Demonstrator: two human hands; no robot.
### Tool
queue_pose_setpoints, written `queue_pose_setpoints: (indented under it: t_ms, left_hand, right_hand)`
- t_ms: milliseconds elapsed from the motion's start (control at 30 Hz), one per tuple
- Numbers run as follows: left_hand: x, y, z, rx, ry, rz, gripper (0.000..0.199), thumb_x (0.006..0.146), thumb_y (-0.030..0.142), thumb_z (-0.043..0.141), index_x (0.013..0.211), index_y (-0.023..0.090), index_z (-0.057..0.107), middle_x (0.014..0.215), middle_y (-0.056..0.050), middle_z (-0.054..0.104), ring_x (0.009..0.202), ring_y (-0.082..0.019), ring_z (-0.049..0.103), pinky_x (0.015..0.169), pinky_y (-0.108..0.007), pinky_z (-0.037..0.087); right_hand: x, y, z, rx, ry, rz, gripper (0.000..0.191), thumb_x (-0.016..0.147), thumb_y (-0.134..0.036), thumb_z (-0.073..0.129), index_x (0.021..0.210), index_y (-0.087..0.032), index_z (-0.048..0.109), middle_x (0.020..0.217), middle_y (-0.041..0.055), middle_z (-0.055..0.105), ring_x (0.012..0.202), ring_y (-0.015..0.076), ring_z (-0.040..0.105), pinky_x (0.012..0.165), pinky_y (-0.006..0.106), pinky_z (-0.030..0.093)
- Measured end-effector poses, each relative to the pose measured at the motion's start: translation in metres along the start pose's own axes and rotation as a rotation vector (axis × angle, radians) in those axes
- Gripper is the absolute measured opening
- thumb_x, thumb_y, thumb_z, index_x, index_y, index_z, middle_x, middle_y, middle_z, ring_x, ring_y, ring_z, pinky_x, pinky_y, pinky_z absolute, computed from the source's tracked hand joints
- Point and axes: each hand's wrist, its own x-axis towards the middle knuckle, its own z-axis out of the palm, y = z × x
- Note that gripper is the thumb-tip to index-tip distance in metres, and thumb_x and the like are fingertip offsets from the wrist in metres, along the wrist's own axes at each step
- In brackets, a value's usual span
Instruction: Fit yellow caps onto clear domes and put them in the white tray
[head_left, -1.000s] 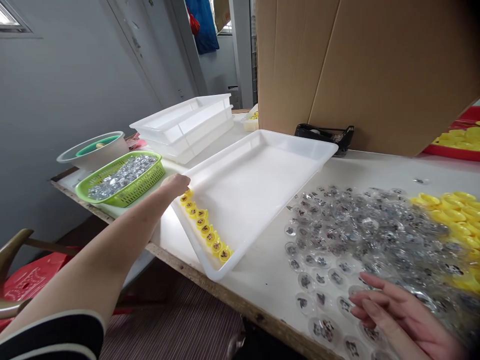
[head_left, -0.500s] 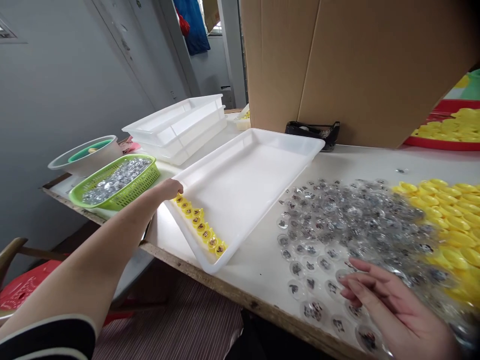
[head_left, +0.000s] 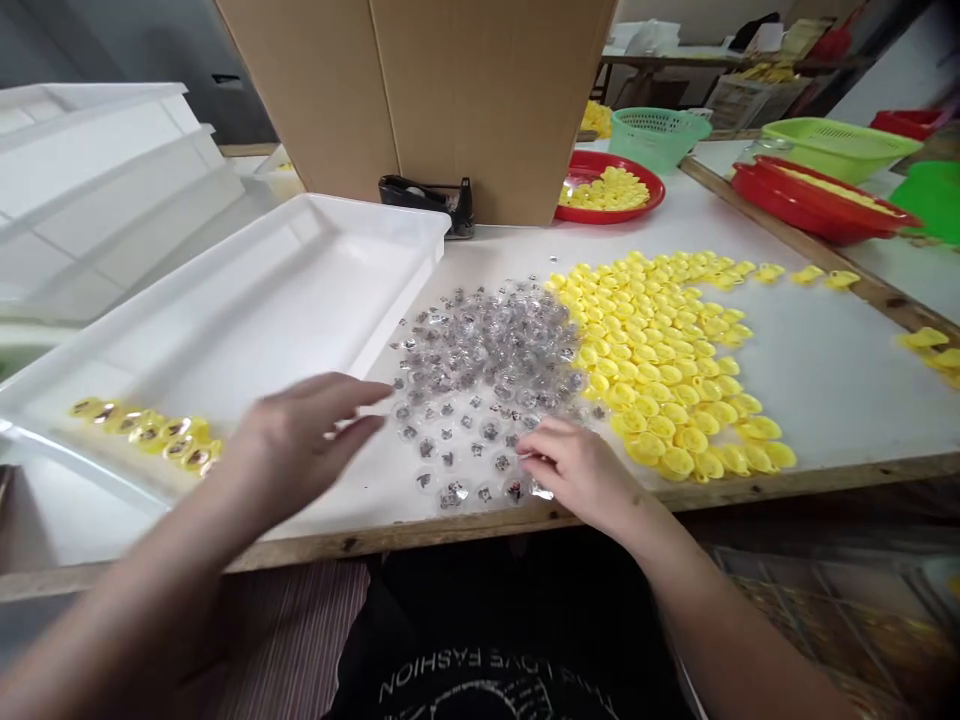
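Note:
My left hand (head_left: 304,435), blurred by motion, is over the table between the white tray and the discs. Its thumb and fingers are apart, with nothing visible between them. My right hand (head_left: 574,465) is low over the near edge of a spread of clear round plastic discs with small printed pictures (head_left: 491,345). Its fingers are pinched together, and what they hold, if anything, is hidden. Yellow cup-like plastic pieces (head_left: 660,350) lie beside the discs on the right. Along the near side of the white tray (head_left: 360,255) runs a row of yellow pieces with printed discs (head_left: 146,430).
A black tape dispenser (head_left: 431,200) stands before a large cardboard box (head_left: 450,90). White trays (head_left: 97,190) are stacked at far left. Behind right are a red tray of yellow pieces (head_left: 649,200), a green basket (head_left: 656,140) and a red basin (head_left: 817,205). A wooden strip edges the table.
My left hand has left the tray's near left corner and moved right towards the discs. My right hand's fingers have closed over the discs. The view has swung right.

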Motion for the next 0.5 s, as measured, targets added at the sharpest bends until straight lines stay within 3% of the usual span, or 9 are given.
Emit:
queue_pose_setpoints:
  t_ms: [133,333,500]
  left_hand:
    - [0.012,0.027,0.052,-0.113,-0.113,0.002,0.022,0.084,0.024,0.055,0.101,0.017,0.068,0.090,-0.004,0.071,0.068,-0.012,0.063,0.064,-0.024,0.051]
    - [0.048,0.054,0.077,-0.184,-0.200,0.047,0.023,0.083,0.018,0.054,0.101,0.016,0.068,0.089,-0.004,0.070,0.073,-0.014,0.063,0.067,-0.026,0.050]
    - [0.101,0.111,0.113,-0.164,-0.417,0.316,0.022,0.082,0.020,0.058,0.101,0.020,0.069,0.095,-0.003,0.068,0.080,-0.015,0.063,0.072,-0.026,0.049]
  right_hand:
    - [0.013,-0.014,0.011,-0.198,-0.126,-0.020,0.010,0.080,-0.022,0.066,0.088,-0.015,0.067,0.088,0.0067,0.060,0.076,0.0197,0.061,0.066,0.031,0.047]
    - [0.014,-0.014,0.018,-0.100,-0.108,-0.036,0.013,0.083,-0.022,0.063,0.094,-0.016,0.068,0.095,0.0086,0.064,0.087,0.0222,0.063,0.076,0.032,0.048]
    - [0.017,-0.014,0.026,-0.038,-0.075,0.023,0.018,0.083,-0.027,0.065,0.096,-0.016,0.067,0.100,0.0088,0.066,0.092,0.0237,0.062,0.081,0.037,0.050]
